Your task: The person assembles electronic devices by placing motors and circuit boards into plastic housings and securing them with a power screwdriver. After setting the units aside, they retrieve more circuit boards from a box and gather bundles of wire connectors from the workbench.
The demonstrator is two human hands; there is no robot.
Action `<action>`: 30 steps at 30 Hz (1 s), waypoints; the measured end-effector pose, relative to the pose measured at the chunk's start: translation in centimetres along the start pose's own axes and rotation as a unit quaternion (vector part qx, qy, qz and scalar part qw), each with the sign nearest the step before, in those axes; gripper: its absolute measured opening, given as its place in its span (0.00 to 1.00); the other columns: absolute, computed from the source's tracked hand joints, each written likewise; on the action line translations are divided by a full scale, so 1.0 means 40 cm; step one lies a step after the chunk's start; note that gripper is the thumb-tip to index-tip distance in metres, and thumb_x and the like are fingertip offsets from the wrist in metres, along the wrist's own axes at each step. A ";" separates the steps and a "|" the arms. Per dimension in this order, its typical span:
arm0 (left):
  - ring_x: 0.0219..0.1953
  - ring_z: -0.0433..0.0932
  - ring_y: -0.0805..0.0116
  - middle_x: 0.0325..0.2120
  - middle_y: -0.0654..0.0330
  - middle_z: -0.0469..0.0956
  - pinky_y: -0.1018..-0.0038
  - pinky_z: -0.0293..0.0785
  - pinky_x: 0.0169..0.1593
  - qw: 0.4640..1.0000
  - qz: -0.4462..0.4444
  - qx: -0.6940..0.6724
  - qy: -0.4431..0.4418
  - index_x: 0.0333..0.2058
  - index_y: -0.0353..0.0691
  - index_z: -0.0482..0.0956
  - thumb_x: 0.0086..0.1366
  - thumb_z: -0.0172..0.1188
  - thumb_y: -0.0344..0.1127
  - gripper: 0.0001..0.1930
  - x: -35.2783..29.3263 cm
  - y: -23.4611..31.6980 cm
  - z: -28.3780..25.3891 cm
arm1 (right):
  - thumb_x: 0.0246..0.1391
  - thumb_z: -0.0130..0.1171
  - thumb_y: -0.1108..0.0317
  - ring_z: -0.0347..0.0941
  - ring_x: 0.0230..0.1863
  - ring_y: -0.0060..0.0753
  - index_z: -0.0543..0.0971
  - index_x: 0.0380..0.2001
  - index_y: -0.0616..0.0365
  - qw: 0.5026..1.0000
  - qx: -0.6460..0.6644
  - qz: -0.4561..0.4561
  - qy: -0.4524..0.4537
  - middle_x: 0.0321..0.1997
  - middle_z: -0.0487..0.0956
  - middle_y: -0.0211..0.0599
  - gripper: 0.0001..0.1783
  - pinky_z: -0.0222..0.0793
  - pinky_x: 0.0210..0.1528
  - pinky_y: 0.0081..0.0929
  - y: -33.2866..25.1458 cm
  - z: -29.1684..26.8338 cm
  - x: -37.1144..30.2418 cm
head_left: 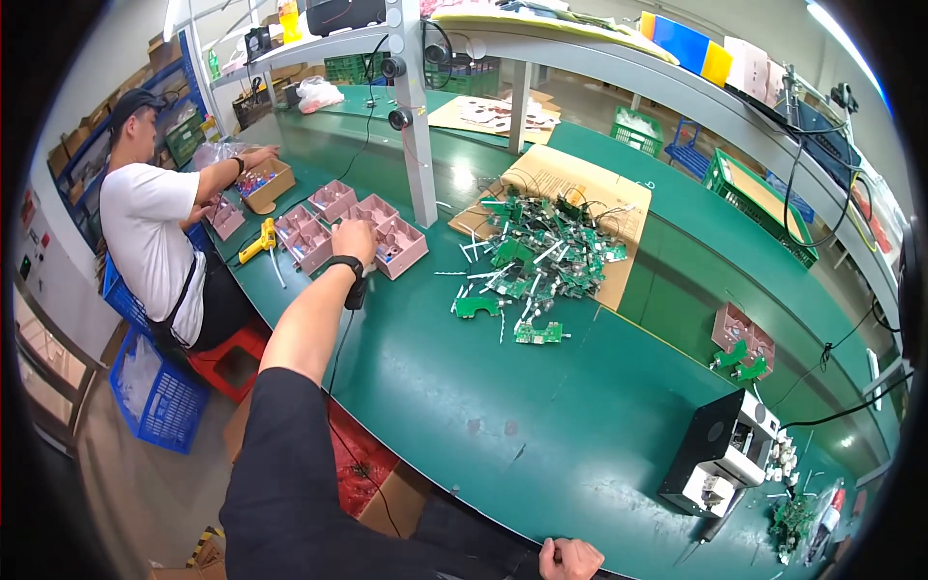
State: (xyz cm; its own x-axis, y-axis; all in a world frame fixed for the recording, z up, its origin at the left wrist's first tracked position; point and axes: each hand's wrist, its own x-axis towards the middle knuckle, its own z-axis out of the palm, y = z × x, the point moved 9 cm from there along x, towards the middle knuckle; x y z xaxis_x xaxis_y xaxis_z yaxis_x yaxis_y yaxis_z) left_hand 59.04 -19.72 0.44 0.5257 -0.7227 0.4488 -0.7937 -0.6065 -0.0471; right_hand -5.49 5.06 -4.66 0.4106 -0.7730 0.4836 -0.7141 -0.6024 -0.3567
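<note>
My left hand (355, 242), with a dark watch on its wrist, is stretched out over a group of pink divided boxes (398, 249) on the green workbench. Its fingers curl downward at the near box; what they hold, if anything, is hidden. At the front edge of the bench rests my right hand (570, 559), its fingers folded in and nothing visible in them. A yellow glue gun (259, 242) lies left of the boxes. To their right, green circuit boards (551, 251) with wires are heaped partly on a flattened cardboard sheet (619, 198).
At the left, a seated person (155, 222) reaches into a small cardboard box (266, 188). A metal post (414, 145) rises behind the pink boxes to a shelf. A black-and-white machine (720, 454) stands right, near another pink box (742, 333) with boards.
</note>
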 end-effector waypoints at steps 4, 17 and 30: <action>0.44 0.82 0.56 0.33 0.57 0.85 0.57 0.71 0.53 0.987 0.078 -0.100 0.101 0.32 0.44 0.89 0.63 0.63 0.40 0.09 -0.112 0.085 -0.141 | 0.49 0.72 0.64 0.71 0.17 0.39 0.76 0.20 0.49 0.998 0.048 0.024 0.011 0.16 0.72 0.31 0.13 0.66 0.21 0.36 0.031 0.021 -0.026; 0.46 0.80 0.59 0.29 0.61 0.82 0.55 0.67 0.61 0.892 0.257 -0.369 0.036 0.28 0.41 0.86 0.57 0.70 0.32 0.03 -0.836 0.584 -0.521 | 0.61 0.67 0.71 0.79 0.24 0.26 0.76 0.53 0.65 0.913 0.291 0.283 -0.047 0.33 0.84 0.39 0.19 0.73 0.28 0.23 0.058 -0.014 0.027; 0.44 0.80 0.58 0.28 0.59 0.78 0.53 0.66 0.62 0.829 0.342 -0.438 -0.069 0.27 0.42 0.85 0.55 0.72 0.36 0.06 -1.087 0.841 -0.601 | 0.62 0.64 0.75 0.79 0.33 0.21 0.71 0.62 0.69 0.906 0.243 0.343 0.036 0.45 0.80 0.38 0.26 0.75 0.33 0.19 0.256 -0.143 -0.091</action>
State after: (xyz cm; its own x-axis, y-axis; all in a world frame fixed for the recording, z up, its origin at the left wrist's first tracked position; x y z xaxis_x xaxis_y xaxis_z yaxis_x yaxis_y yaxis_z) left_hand 2.14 -0.72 0.78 -0.1562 -0.8658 0.4753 -0.8070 0.3894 0.4441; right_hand -17.52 2.85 -5.49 -0.0868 -0.9945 0.0595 -0.4453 -0.0147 -0.8953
